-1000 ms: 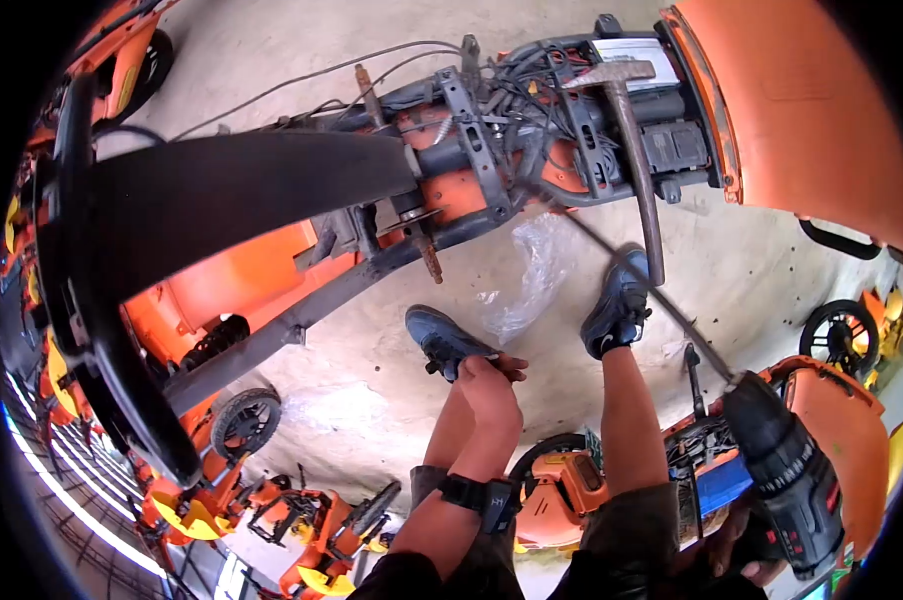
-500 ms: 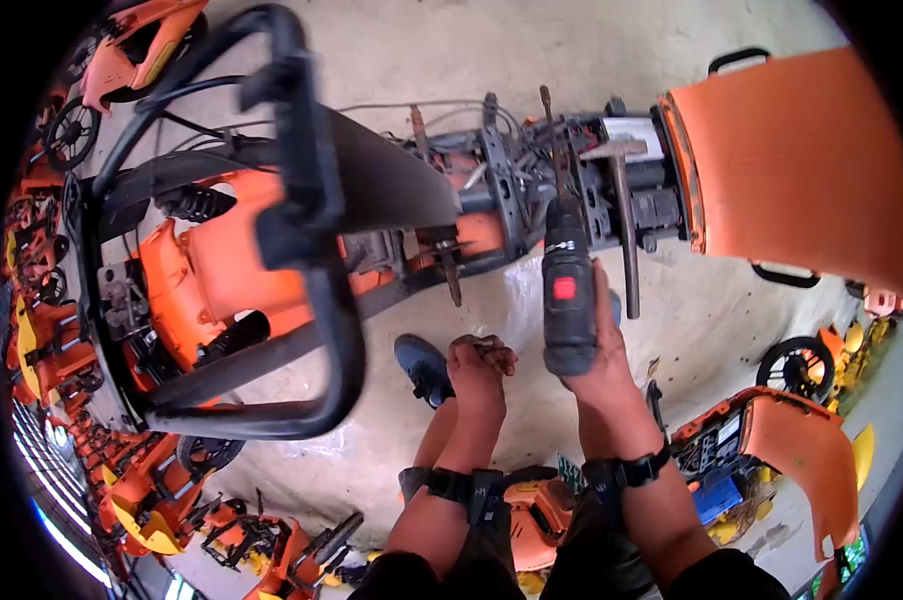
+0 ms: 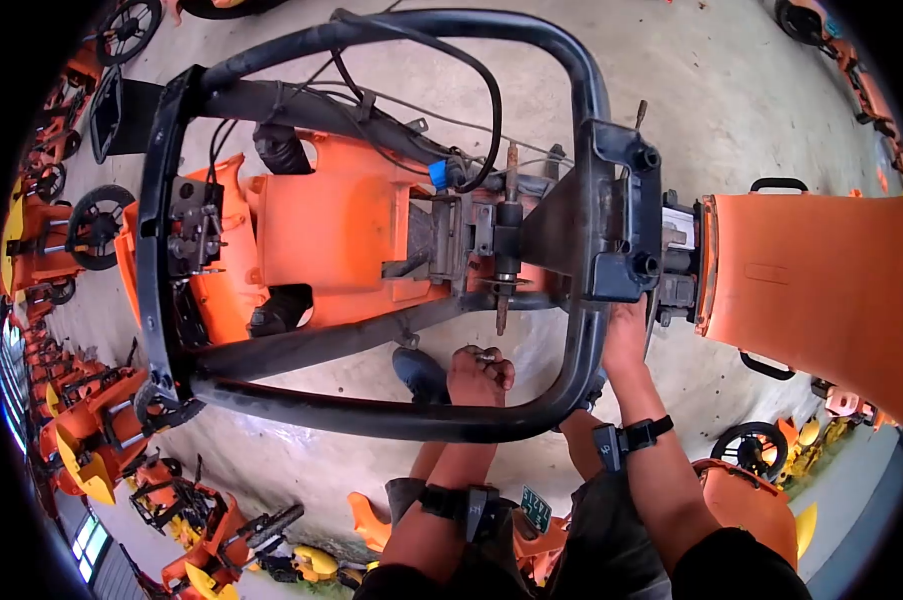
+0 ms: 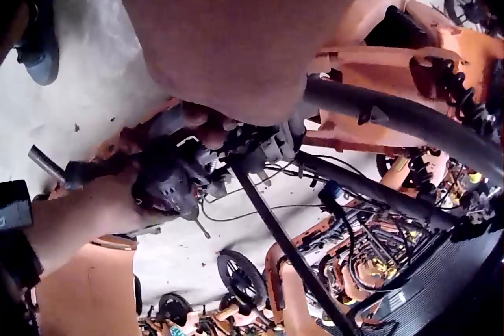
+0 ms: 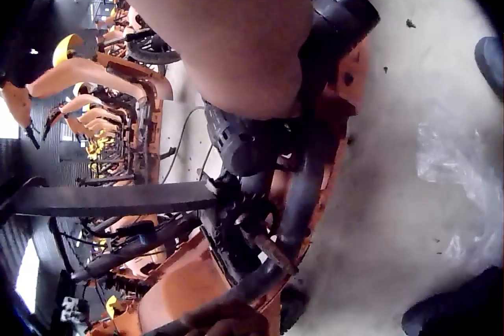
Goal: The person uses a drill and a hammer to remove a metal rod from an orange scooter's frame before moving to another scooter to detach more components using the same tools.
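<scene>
My right hand [image 3: 627, 335] grips a cordless drill [image 5: 244, 147] by its handle. In the head view a black tubular frame [image 3: 572, 375] hides most of the drill, and a thin rod tip [image 3: 642, 113] sticks out beyond the frame. The left wrist view shows the drill's dark body over the middle of an orange scooter chassis. Below the chassis rail, my left hand [image 3: 479, 378] curls its fingers around a small metal part [image 3: 488, 356], mostly covered by those fingers. A rusty axle bolt [image 3: 502, 315] juts from the chassis near this hand.
An orange box-like body [image 3: 812, 265] sits at the chassis's right end. A hammer handle [image 4: 47, 163] extends past the chassis side. My shoe [image 3: 420, 375] stands on the concrete beside it. Partly stripped orange scooters and wheels [image 3: 97, 225] crowd the surroundings.
My right hand has brought the drill from the lower right up to the chassis, behind the black tube. That tubular frame now spans more of the view. My left hand stays near the rail.
</scene>
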{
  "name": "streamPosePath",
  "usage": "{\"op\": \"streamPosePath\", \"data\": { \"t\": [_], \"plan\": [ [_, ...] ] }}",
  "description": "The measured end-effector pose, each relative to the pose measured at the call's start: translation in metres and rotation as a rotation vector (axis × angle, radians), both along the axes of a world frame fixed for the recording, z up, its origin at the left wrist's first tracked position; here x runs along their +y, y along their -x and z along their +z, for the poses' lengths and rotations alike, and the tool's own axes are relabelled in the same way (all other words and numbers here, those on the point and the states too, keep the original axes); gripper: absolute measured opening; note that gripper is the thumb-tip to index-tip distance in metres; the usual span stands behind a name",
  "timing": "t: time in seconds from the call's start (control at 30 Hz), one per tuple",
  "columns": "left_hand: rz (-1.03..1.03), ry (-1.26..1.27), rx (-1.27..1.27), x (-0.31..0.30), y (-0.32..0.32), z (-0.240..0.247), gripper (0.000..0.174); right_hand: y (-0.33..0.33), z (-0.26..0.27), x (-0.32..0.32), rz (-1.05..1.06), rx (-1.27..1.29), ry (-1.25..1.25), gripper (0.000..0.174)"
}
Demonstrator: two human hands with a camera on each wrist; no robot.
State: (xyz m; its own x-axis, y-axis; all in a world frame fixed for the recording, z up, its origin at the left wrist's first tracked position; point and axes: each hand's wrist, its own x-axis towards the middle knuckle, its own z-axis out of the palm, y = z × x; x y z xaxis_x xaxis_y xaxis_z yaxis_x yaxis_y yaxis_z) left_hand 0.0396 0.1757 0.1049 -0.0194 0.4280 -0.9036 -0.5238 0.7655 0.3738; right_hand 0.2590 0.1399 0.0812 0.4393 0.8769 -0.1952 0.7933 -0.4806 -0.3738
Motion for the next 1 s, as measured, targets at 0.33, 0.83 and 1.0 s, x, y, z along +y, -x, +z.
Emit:
{"op": "streamPosePath", "data": {
  "t": [0.33, 0.83, 1.0],
  "plan": [
    [-0.005, -0.041, -0.127, -0.034, 0.007, -0.01, 0.019, -0.05, 0.0, -0.056, -0.637, 0.001, 0.097, 0.041],
    [0.036, -0.011, -0.227, -0.048, -0.019, -0.008, 0.007, -0.037, 0.024, -0.095, -0.825, 0.94, -0.111, 0.033],
    [-0.091, -0.039, -0.051, -0.061, -0.013, -0.013, 0.018, 0.013, 0.093, -0.094, -0.721, 1.337, -0.191, 0.017]
  ]
}}
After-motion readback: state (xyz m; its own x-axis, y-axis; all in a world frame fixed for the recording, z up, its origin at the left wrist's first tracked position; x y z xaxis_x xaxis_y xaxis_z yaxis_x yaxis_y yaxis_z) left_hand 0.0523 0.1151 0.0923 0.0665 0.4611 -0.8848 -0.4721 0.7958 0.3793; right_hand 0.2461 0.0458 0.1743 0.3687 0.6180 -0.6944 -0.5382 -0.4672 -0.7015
